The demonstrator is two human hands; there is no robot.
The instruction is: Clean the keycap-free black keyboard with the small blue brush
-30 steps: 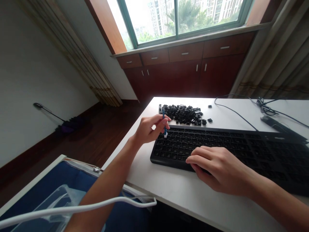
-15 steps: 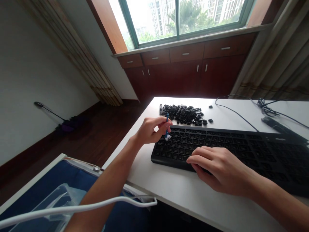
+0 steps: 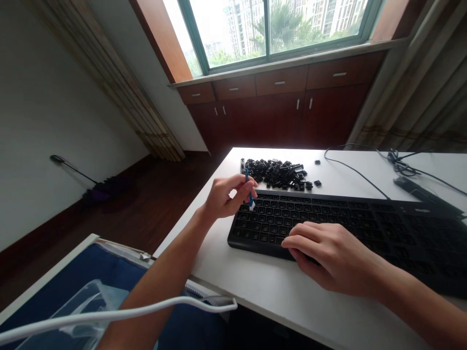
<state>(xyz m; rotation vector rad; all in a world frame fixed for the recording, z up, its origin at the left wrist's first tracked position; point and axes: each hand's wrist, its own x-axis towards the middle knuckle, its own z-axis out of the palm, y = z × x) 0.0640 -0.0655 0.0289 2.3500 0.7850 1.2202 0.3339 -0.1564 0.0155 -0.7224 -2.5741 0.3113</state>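
A black keyboard [image 3: 288,214] with its keycaps off lies on the white table [image 3: 233,287], its rows of bare sockets showing. My left hand [image 3: 229,194] pinches a small blue brush [image 3: 247,177] between thumb and fingers. The white bristles point down at the upper left rows of sockets; whether they touch is too small to tell. My right hand [image 3: 324,250] grips the keyboard's front edge, fingers on top and the thumb low at the front. Behind the keyboard lies a heap of loose black keycaps [image 3: 280,172].
Two keycaps lie apart, right of the heap. A cable [image 3: 359,171] runs from the keyboard's back to a coil [image 3: 401,163]. At lower left, a white bar [image 3: 120,315] crosses before my left forearm, above a blue lined container [image 3: 83,265] with clear plastic inside.
My left hand has shifted slightly left with the brush, and the bristles sit a little further left. My right hand stays where it was on the keyboard.
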